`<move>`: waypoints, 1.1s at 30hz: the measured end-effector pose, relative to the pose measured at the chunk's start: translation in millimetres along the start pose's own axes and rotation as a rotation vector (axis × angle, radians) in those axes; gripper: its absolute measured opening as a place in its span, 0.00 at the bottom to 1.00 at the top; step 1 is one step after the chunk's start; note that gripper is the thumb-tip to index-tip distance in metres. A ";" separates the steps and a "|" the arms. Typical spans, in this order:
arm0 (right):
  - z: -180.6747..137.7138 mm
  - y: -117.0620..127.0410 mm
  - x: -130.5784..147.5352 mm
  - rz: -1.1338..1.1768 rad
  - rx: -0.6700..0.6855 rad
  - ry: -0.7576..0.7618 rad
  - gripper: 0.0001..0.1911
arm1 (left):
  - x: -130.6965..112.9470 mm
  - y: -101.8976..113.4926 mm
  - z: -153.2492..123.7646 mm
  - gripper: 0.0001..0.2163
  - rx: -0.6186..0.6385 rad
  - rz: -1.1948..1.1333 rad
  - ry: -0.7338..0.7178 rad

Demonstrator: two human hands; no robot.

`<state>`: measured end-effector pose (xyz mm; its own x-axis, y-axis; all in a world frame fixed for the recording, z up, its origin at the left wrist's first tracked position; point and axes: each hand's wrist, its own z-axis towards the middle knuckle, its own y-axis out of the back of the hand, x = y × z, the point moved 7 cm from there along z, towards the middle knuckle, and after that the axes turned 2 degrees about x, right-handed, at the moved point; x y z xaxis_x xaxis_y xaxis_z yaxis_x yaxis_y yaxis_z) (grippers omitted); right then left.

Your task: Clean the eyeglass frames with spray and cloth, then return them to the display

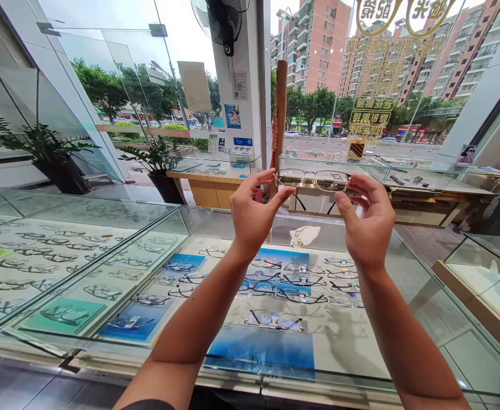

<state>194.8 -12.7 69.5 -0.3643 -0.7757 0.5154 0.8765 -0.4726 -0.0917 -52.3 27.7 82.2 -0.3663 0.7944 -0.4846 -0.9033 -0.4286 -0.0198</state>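
Glasses held up from either end, raised above the glass-topped desk, lenses side by side and close to level. Left hand: grip clamped on the glasses at the outer end, fingertips at the side, thumb under the lower rim. Right hand: grip likewise clamped, at the opposite end, thumb near the bottom corner of the rim. Dark temple tips show beneath the lenses; which way the arms run is hard to read.

Handling, as judged: slim frame, so a light pinch at the two ends suits it, pressure even on both sides, neither hand pulling outward, lest the bridge or hinges strain. Thumbs do best on the rim alone; the left one sits close enough to the lens to risk a smudge. Whether skin meets lens cannot be told. Small, slow tilts, wrists matched, would spare the frame any twist. Daylight from the window beyond should help marks show up.

Below: rows of frames under the glass, one pair set apart at the near side. Pale cloth by the desk's far edge, bunched, touched by neither hand.
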 end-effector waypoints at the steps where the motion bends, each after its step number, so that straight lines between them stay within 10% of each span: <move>1: 0.1 0.1 0.1 -0.003 -0.001 0.000 0.22 | -0.8 0.2 -0.1 0.23 0.000 0.002 0.004; 16: -2.4 2.1 16.4 -0.091 -0.010 0.076 0.21 | 13.5 -6.3 4.2 0.24 0.111 -0.103 0.125; 33: 1.1 -8.1 -31.5 0.301 0.036 -0.284 0.18 | -30.4 8.2 -12.7 0.25 -0.133 0.075 -0.293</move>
<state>199.5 16.0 55.0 0.0066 -0.7283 0.6852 0.9431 -0.2233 -0.2465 -45.7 -5.5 85.6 -0.4967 0.8402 -0.2173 -0.8414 -0.5277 -0.1170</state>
